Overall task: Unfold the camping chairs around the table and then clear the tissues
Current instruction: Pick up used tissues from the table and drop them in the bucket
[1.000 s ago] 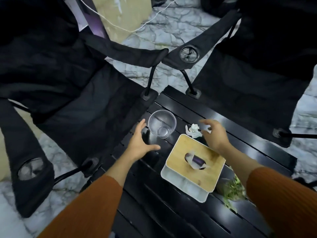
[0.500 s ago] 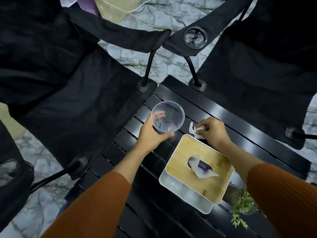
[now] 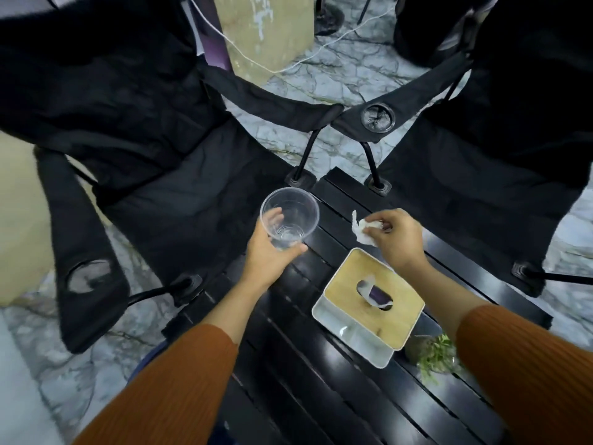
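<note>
**Tissue pinched, cup ready: clearing step**

Right hand (image 3: 394,239): fingers curled down, pinching crumpled tissue (image 3: 364,231) low over the table (image 3: 321,380), just beyond the tissue box (image 3: 369,309); contact with the slats not clear. Forearm reaching past the box, wrist bent down.

Left hand (image 3: 269,258): wrapped round clear cup (image 3: 288,220), upright, mouth up, near the tissue.

Left chair (image 3: 144,155) and right chair (image 3: 497,155) both unfolded, so likely on to tissues. Next probably: bring tissue over cup mouth, release.

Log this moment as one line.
left hand: holds clear plastic cup | right hand: pinches crumpled tissue | camping chairs: unfolded
</note>
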`<action>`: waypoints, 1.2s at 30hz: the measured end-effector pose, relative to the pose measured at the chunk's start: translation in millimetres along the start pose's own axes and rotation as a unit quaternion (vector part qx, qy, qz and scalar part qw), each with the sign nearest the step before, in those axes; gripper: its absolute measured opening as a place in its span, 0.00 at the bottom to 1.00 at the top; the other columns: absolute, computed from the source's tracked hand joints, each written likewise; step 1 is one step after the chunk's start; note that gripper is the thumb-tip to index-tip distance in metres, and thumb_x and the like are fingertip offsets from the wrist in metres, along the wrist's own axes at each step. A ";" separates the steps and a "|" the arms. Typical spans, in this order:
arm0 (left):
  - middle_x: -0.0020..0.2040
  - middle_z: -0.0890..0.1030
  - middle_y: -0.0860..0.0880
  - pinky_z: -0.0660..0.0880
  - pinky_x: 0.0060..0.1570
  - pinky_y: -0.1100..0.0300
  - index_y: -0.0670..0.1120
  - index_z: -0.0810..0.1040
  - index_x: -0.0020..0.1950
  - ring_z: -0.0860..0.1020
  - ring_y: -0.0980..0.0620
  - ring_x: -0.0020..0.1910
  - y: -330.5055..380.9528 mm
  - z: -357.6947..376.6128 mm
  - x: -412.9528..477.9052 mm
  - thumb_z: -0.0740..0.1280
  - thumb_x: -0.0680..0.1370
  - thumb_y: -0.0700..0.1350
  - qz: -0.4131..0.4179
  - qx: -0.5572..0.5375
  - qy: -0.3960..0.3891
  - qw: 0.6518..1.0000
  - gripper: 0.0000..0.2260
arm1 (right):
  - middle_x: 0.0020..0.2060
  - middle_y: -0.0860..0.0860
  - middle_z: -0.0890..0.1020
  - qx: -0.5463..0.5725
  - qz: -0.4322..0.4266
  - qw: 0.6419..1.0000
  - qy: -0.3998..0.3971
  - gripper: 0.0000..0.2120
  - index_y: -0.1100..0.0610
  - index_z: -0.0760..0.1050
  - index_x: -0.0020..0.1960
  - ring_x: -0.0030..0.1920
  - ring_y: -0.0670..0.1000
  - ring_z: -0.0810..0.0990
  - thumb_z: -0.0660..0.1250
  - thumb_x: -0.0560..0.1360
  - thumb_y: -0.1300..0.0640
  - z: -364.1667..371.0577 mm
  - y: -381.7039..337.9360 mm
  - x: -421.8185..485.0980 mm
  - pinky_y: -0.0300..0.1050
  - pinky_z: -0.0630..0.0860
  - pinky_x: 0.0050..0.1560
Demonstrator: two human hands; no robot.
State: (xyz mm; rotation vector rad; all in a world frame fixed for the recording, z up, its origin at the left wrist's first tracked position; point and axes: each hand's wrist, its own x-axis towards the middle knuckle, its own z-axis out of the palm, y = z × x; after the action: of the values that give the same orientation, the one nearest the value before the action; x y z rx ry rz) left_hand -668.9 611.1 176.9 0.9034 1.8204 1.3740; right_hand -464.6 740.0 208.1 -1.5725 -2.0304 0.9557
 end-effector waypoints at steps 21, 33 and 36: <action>0.65 0.73 0.54 0.71 0.63 0.59 0.48 0.67 0.71 0.72 0.56 0.66 -73.8 -237.4 -317.6 0.80 0.67 0.45 -0.104 0.025 0.214 0.971 0.36 | 0.47 0.50 0.77 0.056 -0.096 0.967 -0.229 0.06 0.57 0.81 0.49 0.44 0.48 0.76 0.72 0.73 0.62 174.7 -140.5 -302.3 0.35 0.70 0.44; 0.65 0.72 0.55 0.70 0.61 0.60 0.48 0.66 0.72 0.72 0.55 0.66 -182.3 -233.6 -340.6 0.80 0.66 0.48 -0.197 0.003 0.215 0.957 0.39 | 0.45 0.50 0.78 -0.001 -0.070 0.968 -0.242 0.05 0.56 0.81 0.47 0.41 0.46 0.76 0.72 0.72 0.62 275.6 -107.7 -340.7 0.36 0.70 0.44; 0.70 0.72 0.50 0.70 0.64 0.57 0.47 0.65 0.73 0.71 0.52 0.69 -194.7 -234.3 -337.5 0.81 0.64 0.46 -0.218 0.006 0.221 0.951 0.41 | 0.47 0.49 0.78 -0.004 -0.063 0.968 -0.244 0.07 0.56 0.81 0.48 0.46 0.48 0.77 0.73 0.71 0.62 284.9 -107.9 -339.4 0.39 0.71 0.48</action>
State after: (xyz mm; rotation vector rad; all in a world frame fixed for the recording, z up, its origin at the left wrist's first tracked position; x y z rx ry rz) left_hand -710.6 170.1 74.3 0.1684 2.1925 1.3424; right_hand -632.3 324.6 122.4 -1.2786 -2.4228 1.3898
